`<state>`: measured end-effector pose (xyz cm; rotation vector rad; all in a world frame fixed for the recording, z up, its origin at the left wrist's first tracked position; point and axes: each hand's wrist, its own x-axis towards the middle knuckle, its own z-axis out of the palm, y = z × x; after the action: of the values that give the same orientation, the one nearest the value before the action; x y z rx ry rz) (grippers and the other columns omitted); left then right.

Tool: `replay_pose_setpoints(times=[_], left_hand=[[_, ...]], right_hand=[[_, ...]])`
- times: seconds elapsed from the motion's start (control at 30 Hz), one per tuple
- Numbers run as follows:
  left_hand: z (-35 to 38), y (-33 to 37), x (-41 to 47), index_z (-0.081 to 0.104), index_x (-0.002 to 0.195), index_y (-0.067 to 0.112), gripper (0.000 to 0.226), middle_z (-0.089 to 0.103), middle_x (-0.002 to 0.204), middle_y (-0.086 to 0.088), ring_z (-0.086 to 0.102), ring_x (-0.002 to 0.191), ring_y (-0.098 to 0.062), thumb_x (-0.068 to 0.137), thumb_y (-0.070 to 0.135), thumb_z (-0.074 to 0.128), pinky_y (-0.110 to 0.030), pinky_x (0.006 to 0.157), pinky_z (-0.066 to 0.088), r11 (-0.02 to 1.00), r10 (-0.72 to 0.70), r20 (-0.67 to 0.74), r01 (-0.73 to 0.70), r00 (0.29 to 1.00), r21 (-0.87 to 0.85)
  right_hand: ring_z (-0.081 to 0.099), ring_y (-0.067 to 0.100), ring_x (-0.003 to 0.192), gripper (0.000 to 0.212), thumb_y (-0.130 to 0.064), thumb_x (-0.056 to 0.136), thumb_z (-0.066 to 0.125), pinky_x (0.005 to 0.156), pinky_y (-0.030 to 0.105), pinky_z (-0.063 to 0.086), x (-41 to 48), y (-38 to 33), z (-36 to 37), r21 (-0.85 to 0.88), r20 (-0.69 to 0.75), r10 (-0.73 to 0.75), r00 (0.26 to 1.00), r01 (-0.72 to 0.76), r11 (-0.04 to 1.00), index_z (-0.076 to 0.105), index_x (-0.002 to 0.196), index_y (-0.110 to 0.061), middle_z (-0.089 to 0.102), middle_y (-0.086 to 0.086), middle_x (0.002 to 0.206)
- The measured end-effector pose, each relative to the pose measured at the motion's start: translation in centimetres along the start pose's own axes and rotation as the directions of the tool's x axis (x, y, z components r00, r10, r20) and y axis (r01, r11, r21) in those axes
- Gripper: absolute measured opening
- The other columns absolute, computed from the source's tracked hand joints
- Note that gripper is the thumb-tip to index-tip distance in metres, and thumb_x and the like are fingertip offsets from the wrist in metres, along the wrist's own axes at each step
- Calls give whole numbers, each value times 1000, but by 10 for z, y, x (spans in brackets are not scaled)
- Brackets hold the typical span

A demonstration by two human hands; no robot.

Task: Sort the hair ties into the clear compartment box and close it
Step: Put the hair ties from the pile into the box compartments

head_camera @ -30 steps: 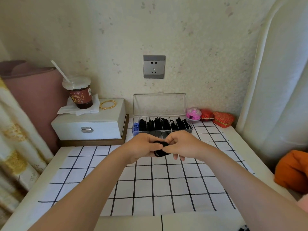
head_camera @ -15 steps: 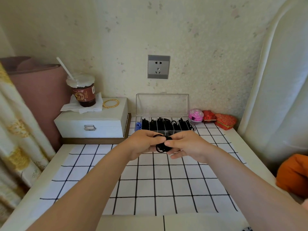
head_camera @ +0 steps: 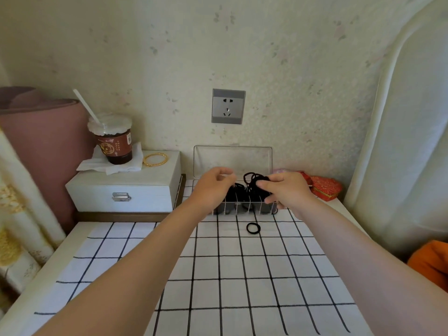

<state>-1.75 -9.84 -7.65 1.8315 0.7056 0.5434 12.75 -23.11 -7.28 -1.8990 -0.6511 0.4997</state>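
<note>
The clear compartment box stands at the back of the table, its lid upright against the wall, its slots full of black hair ties. My right hand hovers over the box's right half and grips a bunch of black hair ties. My left hand is above the box's left half with its fingers curled; whether it pinches anything is hidden. One loose black hair tie lies on the checked cloth just in front of the box.
A white jewellery box sits to the left, carrying a drink cup with straw, a tissue and a gold bangle. Red and pink trinket boxes stand right of the clear box. An orange object lies at the right edge.
Both hands moved forward from above the cloth to over the box. The right hand now has the bunch alone, and one tie lies on the cloth.
</note>
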Motion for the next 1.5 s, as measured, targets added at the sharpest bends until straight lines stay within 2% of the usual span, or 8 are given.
replay_pose_setpoints(times=[0.13,0.33,0.57,0.73,0.97,1.17,1.33,1.5], left_hand=[[9,-8,20,55,127,30,30,62,108,6,61,94,-13,97,25,50,-24,76,49,969,135,11,-134,991,208],[24,-25,44,46,142,33,45,57,132,-2,42,126,-27,97,32,49,-42,105,36,700,293,144,-314,945,641],[34,-42,53,40,145,37,51,47,140,0,34,130,-23,96,46,46,-43,110,30,667,248,213,-326,945,670],[43,-45,52,43,142,39,48,39,144,3,27,134,-19,96,51,43,-40,108,24,553,311,232,-374,922,745],[51,-43,52,52,138,30,47,39,140,4,28,130,-18,98,49,37,-38,109,23,487,346,272,-420,898,766],[43,-39,57,57,134,30,40,53,127,12,38,123,-14,97,37,41,-36,112,16,440,419,307,-486,855,755],[26,-38,54,41,143,30,54,58,131,8,44,125,-14,91,29,55,-35,105,38,720,344,250,-426,905,549],[27,-41,51,48,139,25,53,54,136,3,38,128,-18,86,25,51,-37,107,34,639,364,300,-471,882,609]], right_hand=[[72,17,73,26,-46,78,78,76,41,60,30,5,3,-269,-136,-89,987,50,962,78,91,-23,76,-4,82],[65,17,72,18,-46,84,71,65,30,51,46,12,22,-586,-86,-188,978,103,804,78,79,-30,68,-5,64],[50,24,107,25,-50,89,61,83,35,34,59,13,38,-922,27,-353,935,160,353,76,92,-29,62,0,101],[37,28,124,29,-38,94,57,106,42,31,61,24,36,-923,199,-276,940,274,270,71,115,-24,48,7,127],[40,22,136,55,-39,94,62,113,33,29,48,29,1,-695,255,-333,908,411,590,51,143,-17,48,4,146],[60,17,107,38,-24,89,42,94,38,43,35,40,0,-725,372,-557,742,607,325,72,112,-20,71,-6,111],[58,19,110,54,-37,88,22,103,44,32,33,41,14,-779,471,-515,716,612,138,73,86,-19,72,-8,92],[44,19,133,61,-44,91,17,118,52,-6,36,31,32,-803,501,-366,784,579,141,68,115,-21,70,-4,116]])
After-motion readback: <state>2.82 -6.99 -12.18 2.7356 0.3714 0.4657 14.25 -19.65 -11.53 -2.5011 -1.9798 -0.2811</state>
